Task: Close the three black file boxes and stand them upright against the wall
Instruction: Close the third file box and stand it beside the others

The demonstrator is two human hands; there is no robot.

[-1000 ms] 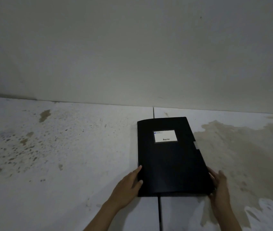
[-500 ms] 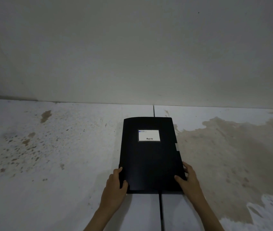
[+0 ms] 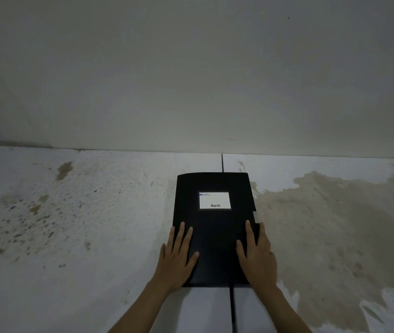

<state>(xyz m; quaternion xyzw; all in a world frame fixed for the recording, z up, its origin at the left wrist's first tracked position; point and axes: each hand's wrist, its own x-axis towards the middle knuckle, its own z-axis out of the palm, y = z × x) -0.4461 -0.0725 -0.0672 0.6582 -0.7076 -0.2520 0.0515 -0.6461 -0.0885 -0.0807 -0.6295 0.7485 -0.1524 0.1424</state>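
Both hands are now lying flat on the black file box instead of gripping its sides: left hand and right hand, fingers spread, holding nothing. It is lying closed on the stained white table, near the wall.

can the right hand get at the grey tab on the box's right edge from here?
Probably yes: the right hand lies flat on the box, fingers just below the tab, nothing between.
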